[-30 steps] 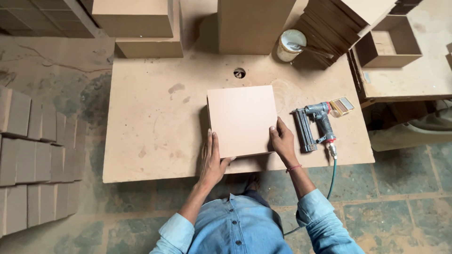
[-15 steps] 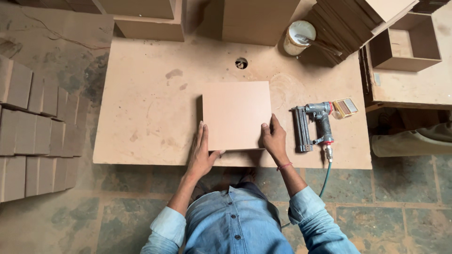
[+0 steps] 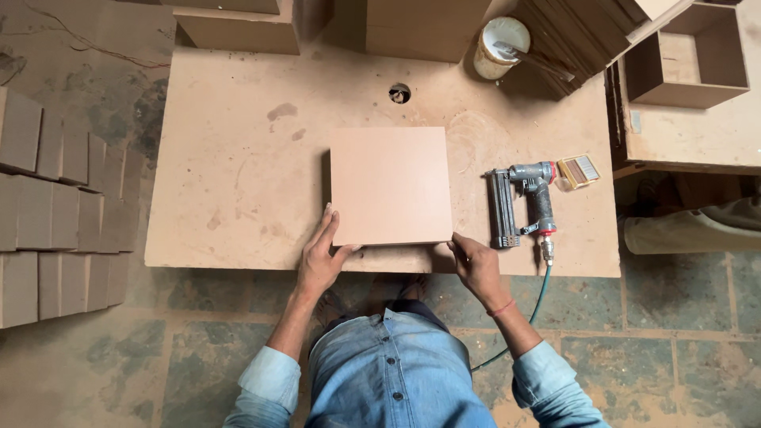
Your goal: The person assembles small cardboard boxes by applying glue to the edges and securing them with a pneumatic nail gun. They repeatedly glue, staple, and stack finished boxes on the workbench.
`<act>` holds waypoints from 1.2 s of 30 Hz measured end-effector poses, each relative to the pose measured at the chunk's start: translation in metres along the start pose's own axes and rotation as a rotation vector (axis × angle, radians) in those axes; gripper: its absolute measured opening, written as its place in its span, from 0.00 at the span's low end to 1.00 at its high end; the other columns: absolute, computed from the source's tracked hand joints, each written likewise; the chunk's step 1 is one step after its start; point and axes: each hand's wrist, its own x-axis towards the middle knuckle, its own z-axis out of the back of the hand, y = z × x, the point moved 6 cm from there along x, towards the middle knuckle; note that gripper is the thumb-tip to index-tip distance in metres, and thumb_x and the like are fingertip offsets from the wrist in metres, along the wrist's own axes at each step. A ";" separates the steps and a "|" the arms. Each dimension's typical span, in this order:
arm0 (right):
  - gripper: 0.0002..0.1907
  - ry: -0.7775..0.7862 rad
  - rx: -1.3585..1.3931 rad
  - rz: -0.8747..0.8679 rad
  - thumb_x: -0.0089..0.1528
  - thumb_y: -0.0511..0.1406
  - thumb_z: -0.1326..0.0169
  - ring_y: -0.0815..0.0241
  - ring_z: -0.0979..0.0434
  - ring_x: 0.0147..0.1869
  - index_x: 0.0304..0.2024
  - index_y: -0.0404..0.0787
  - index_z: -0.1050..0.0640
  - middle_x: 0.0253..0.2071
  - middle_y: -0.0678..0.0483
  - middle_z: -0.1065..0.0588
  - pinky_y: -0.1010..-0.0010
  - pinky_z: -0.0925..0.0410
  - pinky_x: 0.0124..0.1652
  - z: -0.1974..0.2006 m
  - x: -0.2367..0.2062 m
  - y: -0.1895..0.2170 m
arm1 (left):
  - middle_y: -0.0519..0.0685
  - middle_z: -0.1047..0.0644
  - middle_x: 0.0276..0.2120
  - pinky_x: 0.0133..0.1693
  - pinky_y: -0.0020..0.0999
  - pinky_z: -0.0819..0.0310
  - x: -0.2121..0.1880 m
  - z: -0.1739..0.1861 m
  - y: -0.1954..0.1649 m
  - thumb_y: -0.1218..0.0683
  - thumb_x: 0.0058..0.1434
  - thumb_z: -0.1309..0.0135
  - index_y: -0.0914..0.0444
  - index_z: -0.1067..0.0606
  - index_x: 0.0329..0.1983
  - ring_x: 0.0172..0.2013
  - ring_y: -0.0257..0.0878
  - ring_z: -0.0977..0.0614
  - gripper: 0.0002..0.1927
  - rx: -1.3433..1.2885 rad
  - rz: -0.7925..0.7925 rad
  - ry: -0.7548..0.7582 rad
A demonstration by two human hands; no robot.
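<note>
Workbench (image 3: 238,158): square tan box (image 3: 390,186), both hands.

Both hands, left hand (image 3: 321,257) and right hand (image 3: 476,265), hold a square board (image 3: 390,186) on the worktable (image 3: 238,158).

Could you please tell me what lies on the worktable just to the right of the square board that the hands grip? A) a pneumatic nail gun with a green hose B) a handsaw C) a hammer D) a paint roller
A: a pneumatic nail gun lies right of the square board, its green hose trailing off the worktable edge.
</note>
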 end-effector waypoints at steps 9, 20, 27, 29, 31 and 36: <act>0.11 -0.023 -0.030 0.060 0.60 0.30 0.41 0.45 0.20 0.32 0.46 0.36 0.19 0.32 0.42 0.22 0.61 0.29 0.32 0.001 0.000 0.001 | 0.60 0.34 0.70 0.64 0.39 0.32 0.000 0.002 0.003 0.55 0.53 0.31 0.67 0.31 0.67 0.68 0.51 0.30 0.38 0.011 0.019 -0.033; 0.17 -0.135 -0.166 0.007 0.63 0.34 0.44 0.43 0.19 0.45 0.54 0.35 0.21 0.47 0.42 0.20 0.57 0.27 0.45 0.074 0.021 -0.073 | 0.62 0.35 0.70 0.64 0.40 0.31 -0.001 -0.001 0.003 0.58 0.55 0.33 0.66 0.32 0.69 0.69 0.52 0.31 0.37 -0.008 -0.021 -0.047; 0.25 -0.053 -0.249 -0.572 0.62 0.44 0.34 0.38 0.20 0.39 0.45 0.26 0.22 0.37 0.35 0.21 0.54 0.28 0.41 0.091 0.048 -0.160 | 0.63 0.36 0.70 0.64 0.41 0.32 -0.001 0.001 -0.002 0.58 0.56 0.34 0.67 0.33 0.68 0.70 0.53 0.32 0.36 -0.011 -0.038 -0.051; 0.22 -0.061 -0.127 -0.591 0.59 0.38 0.34 0.44 0.18 0.38 0.44 0.24 0.24 0.36 0.36 0.21 0.59 0.27 0.39 0.091 0.054 -0.156 | 0.63 0.36 0.70 0.64 0.41 0.32 -0.001 0.003 -0.002 0.58 0.56 0.34 0.67 0.33 0.68 0.70 0.53 0.32 0.36 -0.023 -0.040 -0.053; 0.19 -0.029 0.147 -0.688 0.58 0.34 0.36 0.51 0.18 0.36 0.44 0.26 0.23 0.35 0.41 0.20 0.64 0.26 0.36 0.086 0.050 -0.154 | 0.63 0.36 0.70 0.64 0.41 0.32 -0.001 0.003 -0.003 0.57 0.57 0.35 0.67 0.33 0.68 0.70 0.53 0.32 0.36 -0.030 -0.037 -0.048; 0.14 0.065 0.824 -0.870 0.61 0.30 0.40 0.62 0.23 0.28 0.49 0.33 0.23 0.27 0.55 0.25 0.73 0.30 0.28 0.080 0.025 -0.105 | 0.63 0.35 0.70 0.64 0.41 0.32 -0.001 0.003 -0.001 0.55 0.56 0.33 0.67 0.33 0.68 0.69 0.54 0.31 0.37 -0.042 -0.033 -0.053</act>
